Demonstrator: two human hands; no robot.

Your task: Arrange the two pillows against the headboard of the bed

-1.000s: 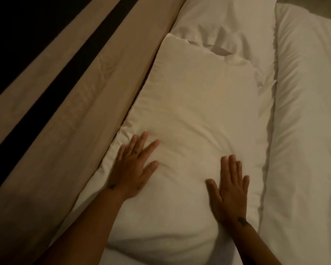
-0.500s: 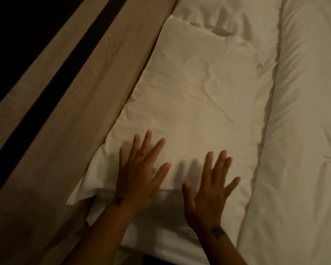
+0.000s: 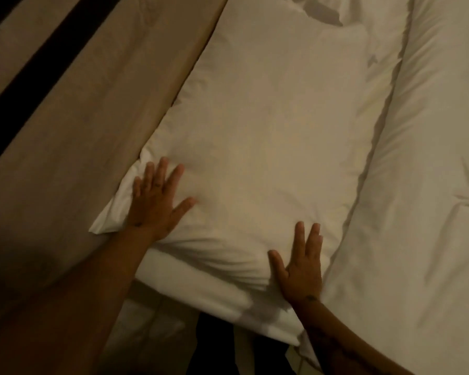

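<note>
A white pillow lies flat on the bed, its long left edge pressed up against the tan padded headboard, which runs diagonally from the lower left to the top of the view and carries a dark stripe along it. Beyond the pillow's far end, also beside the headboard, a second white pillow shows only in part, its near corner tucked just behind the first one. On the side of the pillow away from the headboard, touching its long right edge, a thick white duvet covers the rest of the bed.

The left hand rests open and flat on the pillow's near corner closest to the headboard, fingers spread, gripping nothing. The right hand also lies open, palm down, on the pillow's near end toward the duvet, fingers straight and close together; the fabric bunches into folds just beside its thumb. Below the pillow's near end a strip of white sheet shows at the mattress edge, with something dark beneath it that is too dim to make out
</note>
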